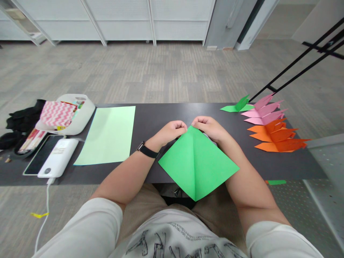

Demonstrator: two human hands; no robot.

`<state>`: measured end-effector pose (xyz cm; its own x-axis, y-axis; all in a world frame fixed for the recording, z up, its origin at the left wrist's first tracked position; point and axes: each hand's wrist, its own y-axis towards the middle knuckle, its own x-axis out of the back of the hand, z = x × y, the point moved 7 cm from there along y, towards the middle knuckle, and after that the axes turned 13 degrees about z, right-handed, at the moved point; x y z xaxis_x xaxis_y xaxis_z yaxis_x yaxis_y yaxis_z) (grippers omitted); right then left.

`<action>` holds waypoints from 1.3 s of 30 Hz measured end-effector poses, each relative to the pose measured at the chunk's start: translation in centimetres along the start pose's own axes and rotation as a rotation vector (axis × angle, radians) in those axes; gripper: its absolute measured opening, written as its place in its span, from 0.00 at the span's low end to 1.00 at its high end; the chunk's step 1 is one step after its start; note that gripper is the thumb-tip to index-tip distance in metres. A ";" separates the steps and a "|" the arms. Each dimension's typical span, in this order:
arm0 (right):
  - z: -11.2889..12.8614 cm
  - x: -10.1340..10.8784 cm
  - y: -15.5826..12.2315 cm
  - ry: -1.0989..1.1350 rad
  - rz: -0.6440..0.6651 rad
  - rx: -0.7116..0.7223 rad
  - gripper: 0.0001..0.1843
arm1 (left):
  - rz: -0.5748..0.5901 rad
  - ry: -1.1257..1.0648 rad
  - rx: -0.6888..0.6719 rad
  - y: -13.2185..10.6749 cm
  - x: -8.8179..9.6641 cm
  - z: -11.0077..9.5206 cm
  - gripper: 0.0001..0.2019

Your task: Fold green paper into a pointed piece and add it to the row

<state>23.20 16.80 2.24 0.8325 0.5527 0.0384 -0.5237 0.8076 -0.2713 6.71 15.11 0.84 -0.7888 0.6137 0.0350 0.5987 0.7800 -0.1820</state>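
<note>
A square sheet of green paper point(199, 165) hangs in front of me, turned corner-up, with a crease running down its middle. Its lowest corner reaches past the table's front edge over my lap. My left hand point(173, 132) is closed at the upper left edge of the sheet near the top corner, fingers curled. On the other side of that corner, my right hand point(208, 126) pinches the paper between thumb and fingers. A watch with a dark band point(147, 149) sits on my left wrist.
Left on the dark table point(158, 111) lie pale green sheets point(107, 136), a white power bank point(57, 157), a phone point(43, 154) and a white basket point(86, 114). At right stand folded green point(239, 105), pink point(264, 111) and orange paper cranes point(276, 138).
</note>
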 end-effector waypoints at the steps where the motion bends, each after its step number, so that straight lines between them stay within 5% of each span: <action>1: 0.0 0.1 0.0 0.001 -0.011 -0.002 0.16 | -0.001 0.000 0.004 0.0 0.0 0.0 0.06; 39: 2.1 8.0 -3.8 -0.033 -0.343 0.102 0.14 | 0.015 0.079 -0.012 -0.3 0.7 -0.3 0.07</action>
<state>31.41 18.58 5.59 0.9576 0.2508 0.1419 -0.2314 0.9628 -0.1398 6.00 15.33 1.25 -0.7665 0.6327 0.1101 0.6124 0.7718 -0.1712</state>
